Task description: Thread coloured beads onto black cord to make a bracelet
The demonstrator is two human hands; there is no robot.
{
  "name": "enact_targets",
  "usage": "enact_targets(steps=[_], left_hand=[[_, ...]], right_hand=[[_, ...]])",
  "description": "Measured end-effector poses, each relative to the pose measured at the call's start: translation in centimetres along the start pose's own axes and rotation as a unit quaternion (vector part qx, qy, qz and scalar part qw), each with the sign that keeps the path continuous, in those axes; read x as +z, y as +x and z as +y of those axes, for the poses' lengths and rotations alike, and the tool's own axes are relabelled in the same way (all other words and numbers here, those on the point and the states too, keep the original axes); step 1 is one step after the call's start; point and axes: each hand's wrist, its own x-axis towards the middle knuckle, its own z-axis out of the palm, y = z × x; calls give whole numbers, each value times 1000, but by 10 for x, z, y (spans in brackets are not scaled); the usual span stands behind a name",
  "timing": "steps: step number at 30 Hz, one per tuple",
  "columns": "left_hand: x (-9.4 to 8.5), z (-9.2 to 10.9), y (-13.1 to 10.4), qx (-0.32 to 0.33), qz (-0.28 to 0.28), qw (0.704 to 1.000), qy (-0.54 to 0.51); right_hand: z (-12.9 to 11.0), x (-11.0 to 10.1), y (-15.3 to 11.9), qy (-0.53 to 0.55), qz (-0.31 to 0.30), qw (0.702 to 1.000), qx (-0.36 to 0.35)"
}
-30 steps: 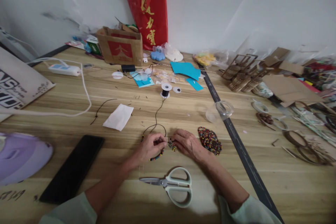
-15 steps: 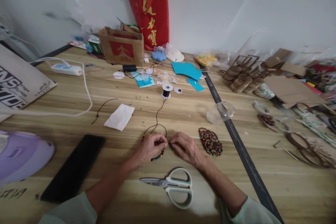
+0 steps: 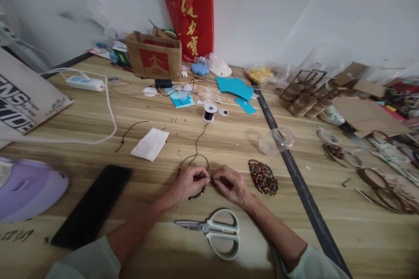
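Thumb and fingertips of the left hand are pinched together over a multicoloured beaded strand at the middle of the wooden surface; from my remote post I judge it is gripping the strand, though the fingers hide the exact hold. Just beside it, the right hand is pinched on something small and dark, a bead by its look. The strand shows on both sides of the left hand, and I follow black cord looping out toward the far edge, with no visible break, to an upright spool. By my reading, the stringing stands partway: a run of beads is on, the cord looks uncut, and I see no joined ends. How many beads are left to add I cannot tell; a heap of beads lies near the right hand, on the side of the right edge, strung or loose too fine to make out. Scissors rest untouched toward the near edge, blades pointing to the left edge. White paper and a black phone lie farther left.
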Motion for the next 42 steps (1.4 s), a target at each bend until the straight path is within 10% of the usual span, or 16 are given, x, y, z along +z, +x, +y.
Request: enact_targets(steps=[42], left_hand=[[1, -2, 0, -9, -2, 1000, 21]], right_hand=[[-2, -2, 2, 36, -50, 998, 0]])
